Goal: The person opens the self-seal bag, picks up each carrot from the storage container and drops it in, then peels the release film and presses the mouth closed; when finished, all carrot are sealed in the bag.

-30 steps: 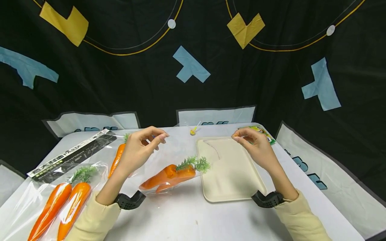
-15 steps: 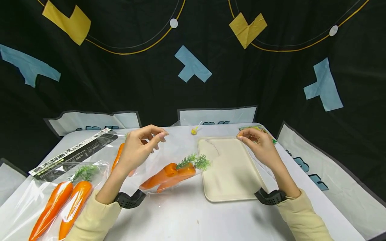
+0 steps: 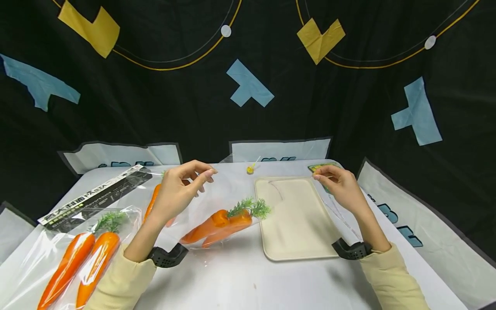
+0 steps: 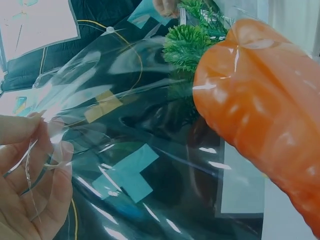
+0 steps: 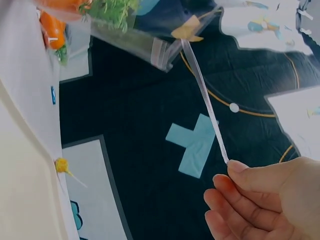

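Note:
My left hand (image 3: 184,185) pinches the edge of a clear plastic bag (image 4: 135,70) between thumb and fingers. Inside the bag hang orange carrots (image 3: 211,226) with green leafy tops (image 3: 249,209). Over the tray's far right corner, my right hand (image 3: 341,187) pinches the end of a thin clear strip (image 5: 206,95) between thumb and forefinger. In the right wrist view this strip stretches taut, and its other end meets the bag's edge. The remaining fingers of the right hand curl loosely below the strip.
A beige tray (image 3: 298,224) lies right of the carrots. Two bagged carrots (image 3: 97,262) and a black-and-white printed package (image 3: 94,198) lie on the left. A small yellow object (image 3: 250,170) stands behind the tray. A green-yellow packet (image 3: 323,167) lies at the back right.
My right hand has moved to the right, drawing the strip farther from the bag. The left hand and the bagged carrots have stayed nearly still.

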`<state>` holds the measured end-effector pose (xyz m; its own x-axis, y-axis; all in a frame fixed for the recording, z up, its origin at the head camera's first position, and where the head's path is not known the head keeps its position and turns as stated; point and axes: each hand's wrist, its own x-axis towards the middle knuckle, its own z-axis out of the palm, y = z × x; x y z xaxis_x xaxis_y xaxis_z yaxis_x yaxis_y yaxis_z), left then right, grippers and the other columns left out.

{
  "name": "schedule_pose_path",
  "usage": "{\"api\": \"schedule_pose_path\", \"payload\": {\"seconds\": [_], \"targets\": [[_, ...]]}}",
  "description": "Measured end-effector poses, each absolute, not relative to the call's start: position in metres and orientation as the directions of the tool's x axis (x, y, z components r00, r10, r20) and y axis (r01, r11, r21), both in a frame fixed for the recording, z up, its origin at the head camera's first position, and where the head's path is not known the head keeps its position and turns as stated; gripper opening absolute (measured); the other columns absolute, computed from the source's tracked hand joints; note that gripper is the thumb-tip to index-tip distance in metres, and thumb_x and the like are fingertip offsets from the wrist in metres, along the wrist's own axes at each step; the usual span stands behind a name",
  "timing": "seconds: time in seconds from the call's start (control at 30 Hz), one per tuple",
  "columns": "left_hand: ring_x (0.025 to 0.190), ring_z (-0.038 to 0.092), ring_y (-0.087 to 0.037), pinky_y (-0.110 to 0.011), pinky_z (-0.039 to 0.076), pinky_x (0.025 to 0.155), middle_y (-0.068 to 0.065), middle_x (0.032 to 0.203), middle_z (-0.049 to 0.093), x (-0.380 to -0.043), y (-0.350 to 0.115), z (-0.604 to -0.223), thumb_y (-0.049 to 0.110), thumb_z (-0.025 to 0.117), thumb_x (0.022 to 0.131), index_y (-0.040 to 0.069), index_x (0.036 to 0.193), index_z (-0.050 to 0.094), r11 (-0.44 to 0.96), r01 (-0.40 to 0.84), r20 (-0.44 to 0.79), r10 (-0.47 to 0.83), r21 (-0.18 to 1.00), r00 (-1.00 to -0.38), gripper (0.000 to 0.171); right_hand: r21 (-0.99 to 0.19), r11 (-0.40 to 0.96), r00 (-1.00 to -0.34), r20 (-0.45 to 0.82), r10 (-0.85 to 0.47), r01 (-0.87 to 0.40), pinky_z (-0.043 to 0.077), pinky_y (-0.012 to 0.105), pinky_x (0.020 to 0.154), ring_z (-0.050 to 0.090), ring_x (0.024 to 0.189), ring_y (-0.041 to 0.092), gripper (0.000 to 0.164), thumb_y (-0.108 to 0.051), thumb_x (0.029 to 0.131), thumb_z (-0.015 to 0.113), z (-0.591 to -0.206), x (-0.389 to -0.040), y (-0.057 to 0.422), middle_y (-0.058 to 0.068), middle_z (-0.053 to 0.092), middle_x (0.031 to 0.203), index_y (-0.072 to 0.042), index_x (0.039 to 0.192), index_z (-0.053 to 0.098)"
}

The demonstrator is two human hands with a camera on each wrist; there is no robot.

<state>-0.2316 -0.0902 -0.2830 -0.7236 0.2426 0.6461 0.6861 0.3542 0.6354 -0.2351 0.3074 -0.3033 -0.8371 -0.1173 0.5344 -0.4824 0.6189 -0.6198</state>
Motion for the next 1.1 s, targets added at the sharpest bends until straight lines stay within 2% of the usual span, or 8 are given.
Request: {"api": "schedule_pose_path", "payload": {"seconds": [0.2, 0.47, 0.67, 0.87, 0.97, 1.1], "targets": [[0.057, 0.057, -0.013, -0.027, 0.05, 0.051, 0.004, 0.079, 0.068, -0.231, -0.095, -0.28, 0.022, 0.066, 0.093, 0.015, 0.097, 0.072, 0.372, 0.68, 0.65, 0.222, 0.632, -0.727, 0.01, -0.609, 0.667, -0.863, 0.495, -0.104, -0.43, 0.048, 0.021, 0.063, 0.06, 0.077, 0.017, 0.017, -0.016, 0.095, 0.063, -0.307, -0.24, 0.318, 0.012, 0.067, 0.092, 0.0, 0.099, 0.067], [0.057, 0.057, -0.015, -0.027, 0.05, 0.05, 0.005, 0.078, 0.067, -0.228, -0.101, -0.279, 0.022, 0.066, 0.093, 0.015, 0.096, 0.072, 0.385, 0.661, 0.643, 0.194, 0.645, -0.741, 0.009, -0.632, 0.688, -0.909, 0.404, -0.1, -0.356, 0.049, 0.024, 0.065, 0.061, 0.086, 0.027, 0.024, -0.021, 0.096, 0.061, -0.315, -0.248, 0.329, 0.015, 0.067, 0.096, 0.001, 0.103, 0.067], [0.056, 0.057, -0.014, -0.027, 0.05, 0.049, 0.004, 0.077, 0.067, -0.228, -0.104, -0.276, 0.022, 0.066, 0.093, 0.014, 0.096, 0.072, 0.396, 0.663, 0.646, 0.198, 0.635, -0.737, 0.011, -0.64, 0.687, -0.92, 0.375, -0.113, -0.345, 0.047, 0.027, 0.065, 0.058, 0.085, 0.031, 0.025, -0.022, 0.098, 0.058, -0.316, -0.252, 0.329, 0.016, 0.065, 0.097, 0.001, 0.106, 0.065], [0.057, 0.056, -0.014, -0.026, 0.049, 0.048, 0.002, 0.078, 0.067, -0.229, -0.103, -0.271, 0.024, 0.064, 0.094, 0.012, 0.098, 0.071, 0.409, 0.667, 0.653, 0.199, 0.623, -0.731, 0.014, -0.653, 0.681, -0.925, 0.367, -0.097, -0.331, 0.046, 0.025, 0.064, 0.056, 0.083, 0.03, 0.025, -0.022, 0.099, 0.056, -0.314, -0.249, 0.329, 0.015, 0.063, 0.095, 0.001, 0.105, 0.064], [0.056, 0.056, -0.015, -0.027, 0.049, 0.048, 0.001, 0.079, 0.068, -0.228, -0.104, -0.271, 0.024, 0.064, 0.094, 0.012, 0.098, 0.071, 0.414, 0.653, 0.644, 0.186, 0.634, -0.742, 0.015, -0.652, 0.689, -0.93, 0.356, -0.091, -0.317, 0.046, 0.028, 0.065, 0.054, 0.083, 0.027, 0.026, -0.022, 0.099, 0.055, -0.316, -0.247, 0.332, 0.014, 0.062, 0.094, 0.002, 0.104, 0.063], [0.056, 0.056, -0.015, -0.029, 0.049, 0.045, 0.0, 0.079, 0.068, -0.227, -0.107, -0.271, 0.025, 0.065, 0.094, 0.012, 0.098, 0.072, 0.414, 0.642, 0.639, 0.167, 0.646, -0.751, 0.015, -0.654, 0.705, -0.944, 0.323, -0.069, -0.276, 0.046, 0.033, 0.071, 0.058, 0.091, 0.029, 0.03, -0.024, 0.101, 0.053, -0.321, -0.24, 0.342, 0.018, 0.063, 0.101, 0.004, 0.108, 0.061]]}}
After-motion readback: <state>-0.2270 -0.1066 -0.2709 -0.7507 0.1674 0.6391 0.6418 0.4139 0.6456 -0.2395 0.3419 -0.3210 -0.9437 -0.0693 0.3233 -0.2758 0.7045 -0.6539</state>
